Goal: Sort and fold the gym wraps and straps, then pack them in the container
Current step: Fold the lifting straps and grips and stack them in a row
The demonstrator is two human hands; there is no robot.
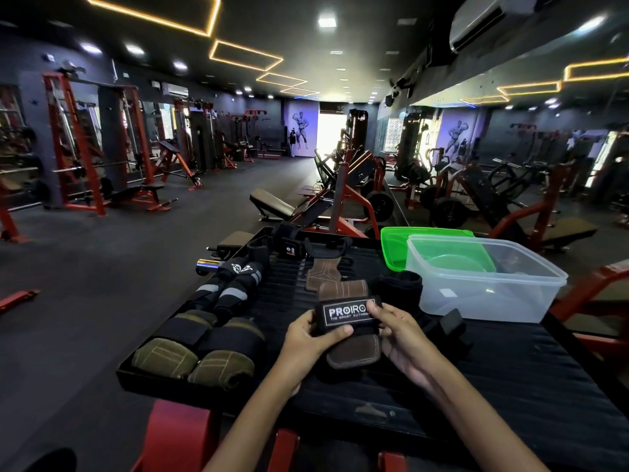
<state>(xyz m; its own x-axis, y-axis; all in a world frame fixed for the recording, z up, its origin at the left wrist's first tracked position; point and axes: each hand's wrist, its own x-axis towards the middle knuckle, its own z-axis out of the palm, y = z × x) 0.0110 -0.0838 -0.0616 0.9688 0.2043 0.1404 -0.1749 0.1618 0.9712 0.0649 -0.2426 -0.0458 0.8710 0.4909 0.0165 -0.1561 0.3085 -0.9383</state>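
Brown leather lifting grip between both hands

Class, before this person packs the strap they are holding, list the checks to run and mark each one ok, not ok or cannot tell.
1. Both hands hold the PROIRON strap: left hand, right hand. Ok.
2. Strap band folded over the leather grip: cannot tell.
3. Clear container open: ok.
4. Green lid out of the way, behind the container: ok.
5. Olive wraps already paired: ok.
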